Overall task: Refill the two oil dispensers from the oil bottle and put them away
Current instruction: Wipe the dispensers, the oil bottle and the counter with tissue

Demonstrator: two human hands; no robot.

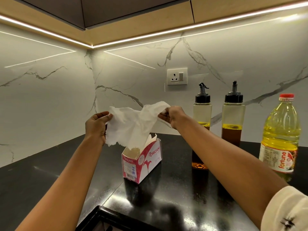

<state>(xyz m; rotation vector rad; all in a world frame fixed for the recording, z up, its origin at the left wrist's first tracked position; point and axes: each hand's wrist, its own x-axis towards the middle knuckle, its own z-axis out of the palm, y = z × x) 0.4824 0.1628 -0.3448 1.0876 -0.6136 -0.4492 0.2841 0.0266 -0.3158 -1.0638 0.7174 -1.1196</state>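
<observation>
Tissue box (pixel 141 161) on counter (pixel 41 172), frame centre. Tissue sheet (pixel 133 125) above box, lower end at box opening. Left hand (pixel 96 125) pinches sheet's left edge, right hand (pixel 173 117) its right edge. Right of box: nearer dispenser (pixel 202 112), partly behind right forearm. Farther dispenser (pixel 233 120) right of it, further back. Oil bottle (pixel 281 135) near right edge. Wall socket (pixel 177 78) on wall behind, upper centre.

Strip lights (pixel 150 35) under the cabinets (pixel 133 10) wash my kitchen corner in warm, even light.
Their lines mirror as glare on the marble wall (pixel 50 90) and as streaks on the black counter (pixel 166 205); my sleeve (pixel 286 209) at the corner looks soft, perhaps lens blur, and straight edges bow outward.
</observation>
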